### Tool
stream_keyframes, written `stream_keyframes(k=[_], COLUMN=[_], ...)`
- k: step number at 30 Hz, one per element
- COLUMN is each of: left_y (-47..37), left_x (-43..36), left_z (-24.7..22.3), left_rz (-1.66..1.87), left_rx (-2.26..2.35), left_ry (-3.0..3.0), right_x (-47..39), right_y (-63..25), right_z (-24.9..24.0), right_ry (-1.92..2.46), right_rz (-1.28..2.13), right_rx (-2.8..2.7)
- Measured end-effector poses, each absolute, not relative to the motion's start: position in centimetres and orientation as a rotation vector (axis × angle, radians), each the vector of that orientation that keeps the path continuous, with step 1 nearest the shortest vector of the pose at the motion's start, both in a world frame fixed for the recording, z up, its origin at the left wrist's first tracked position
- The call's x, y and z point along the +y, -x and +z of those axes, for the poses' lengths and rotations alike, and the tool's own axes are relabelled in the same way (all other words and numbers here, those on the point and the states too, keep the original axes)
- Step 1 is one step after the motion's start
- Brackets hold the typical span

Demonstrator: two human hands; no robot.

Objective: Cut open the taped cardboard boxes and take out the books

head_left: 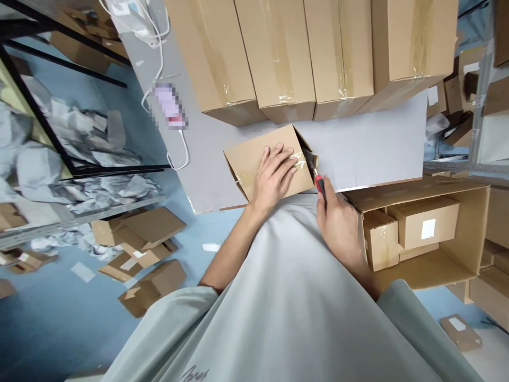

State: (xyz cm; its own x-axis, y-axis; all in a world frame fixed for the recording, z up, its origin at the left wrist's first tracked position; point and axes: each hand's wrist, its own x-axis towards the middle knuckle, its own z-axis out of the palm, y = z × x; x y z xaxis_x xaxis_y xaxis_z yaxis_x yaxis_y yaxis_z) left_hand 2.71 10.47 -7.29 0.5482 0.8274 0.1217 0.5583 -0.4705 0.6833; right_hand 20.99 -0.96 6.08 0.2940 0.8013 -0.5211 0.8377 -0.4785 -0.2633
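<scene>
A small cardboard box [254,159] lies aslant near the front edge of the table. Clear tape crosses its top, and the flaps at its right end stand partly open. My left hand [274,172] rests on top of the box with its fingers stretched out flat. My right hand [337,220] is closed around the red and black handle of a utility knife [319,184]. The knife's metal front end is at the box's right end, beside a torn flap; its tip is hard to make out.
Several large taped boxes [274,53] stand in a row along the back of the table [369,143]. A phone [170,106] with a white cable lies at the left. An open carton [433,270] holding smaller boxes stands at the right. Empty boxes [151,233] litter the floor by the left shelf.
</scene>
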Motion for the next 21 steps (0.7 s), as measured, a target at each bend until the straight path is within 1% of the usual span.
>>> stream_keyframes(k=[2, 5, 8, 10, 11, 13, 15, 17, 19, 21], left_y=[-1.4, 1.6, 4.7, 6.5, 7.4, 9.0, 10.9, 12.9, 15.2, 17.5], left_x=[10.2, 9.2, 8.1, 7.6, 7.5, 7.4, 7.5, 7.6, 7.7, 7.9], left_z=[-6.7, -6.6, -8.3, -9.7, -10.3, -10.9, -10.9, -10.9, -11.2, -12.0], left_rz=[0.652, 0.79, 0.816, 0.791, 0.782, 0.766, 0.731, 0.7, 0.699, 0.72], left_rx=[1.274, 1.66, 1.95, 2.039, 2.062, 2.089, 2.095, 2.102, 2.134, 2.173], left_ry=[-2.119, -1.986, -1.852, -1.705, -1.627, -1.501, -1.432, -1.371, -1.294, -1.197], right_x=[-0.8, 1.1, 3.2, 3.7, 3.7, 3.2, 2.8, 3.1, 4.1, 5.4], right_y=[-23.1, -27.3, -31.1, -32.9, -33.4, -34.1, -33.9, -32.8, -30.4, -26.9], right_z=[2.9, -5.7, -15.4, -20.1, -21.7, -23.3, -23.5, -23.0, -22.3, -21.4], right_ry=[-2.705, -2.915, -2.947, -2.963, -2.97, -2.948, -2.949, -2.998, -3.007, -2.902], right_rz=[-0.859, -0.741, -0.794, -0.84, -0.833, -0.769, -0.671, -0.716, -0.93, -1.326], right_rx=[1.625, 1.529, 1.343, 1.279, 1.274, 1.292, 1.329, 1.385, 1.465, 1.516])
